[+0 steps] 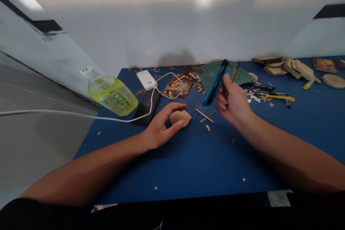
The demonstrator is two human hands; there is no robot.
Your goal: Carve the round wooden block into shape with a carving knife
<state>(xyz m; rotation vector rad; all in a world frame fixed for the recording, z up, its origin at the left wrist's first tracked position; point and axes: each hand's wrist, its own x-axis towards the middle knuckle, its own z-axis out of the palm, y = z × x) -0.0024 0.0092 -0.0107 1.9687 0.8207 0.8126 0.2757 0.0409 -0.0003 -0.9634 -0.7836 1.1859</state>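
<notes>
My left hand (pixel 161 125) rests on the blue table, its thumb and fingers spread around a small rounded wooden piece (pixel 180 118). Raised above the table, my right hand (pixel 233 100) is closed on a blue and black cutter (pixel 215 83). A thin brown stick-like tool (pixel 235 72) also pokes up from the same hand; its lower part is hidden. Two thin wooden strips (pixel 205 115) lie crossed between my hands, with a small wood chip (pixel 207 128) just below them.
A bottle of yellow-green liquid (pixel 114 95), a black phone (pixel 147 109) and a white power bank (pixel 146 79) with a cable are at left. Wood shavings (pixel 176 85) and green sandpaper (pixel 210 73) lie at the back. Wood blocks (pixel 296 68) and a yellow cutter (pixel 280 97) are right.
</notes>
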